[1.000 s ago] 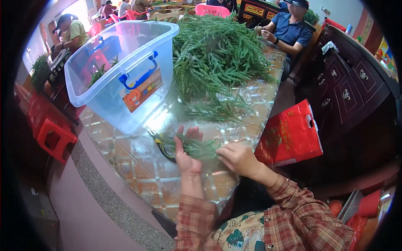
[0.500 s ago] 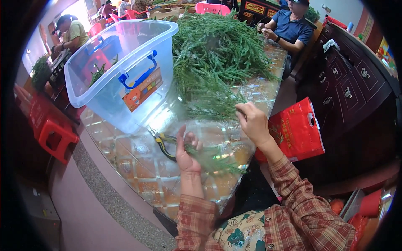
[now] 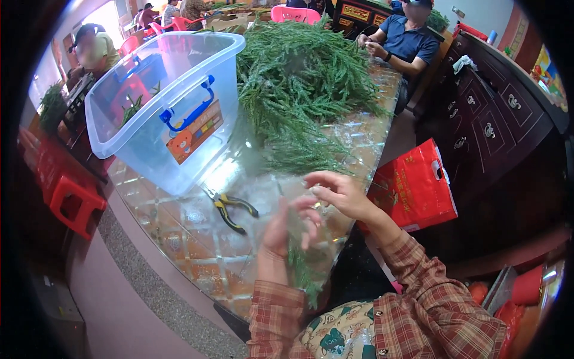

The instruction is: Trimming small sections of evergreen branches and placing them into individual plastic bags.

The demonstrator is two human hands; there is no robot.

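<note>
My left hand [image 3: 286, 227] is blurred above the near part of the tiled-pattern table. A green artificial evergreen sprig [image 3: 304, 272] hangs down from it, its stem hidden among the smeared fingers. Close by on the right, my right hand [image 3: 342, 196] is bent in, thumb and fingers curled in a pinch; whatever sits between the tips is too small to name. Black-and-yellow pliers [image 3: 230, 209] lie on the table to the left of my hands, handles spread. Beyond my hands rises a big pile of green evergreen sprigs [image 3: 305, 84], some trailing toward me.
A clear plastic tub [image 3: 200, 158] with blue handles stands at the table's left. To the right are a red bag [image 3: 418, 188] and dark drawers [image 3: 487, 113]. A co-worker in a blue shirt [image 3: 409, 39] sits at the far right. A red stool [image 3: 75, 203] stands on the left.
My right hand has moved left and nearer, away from the pile, to beside my left hand. The sprig at my left hand has swung from pointing right to hanging down.
</note>
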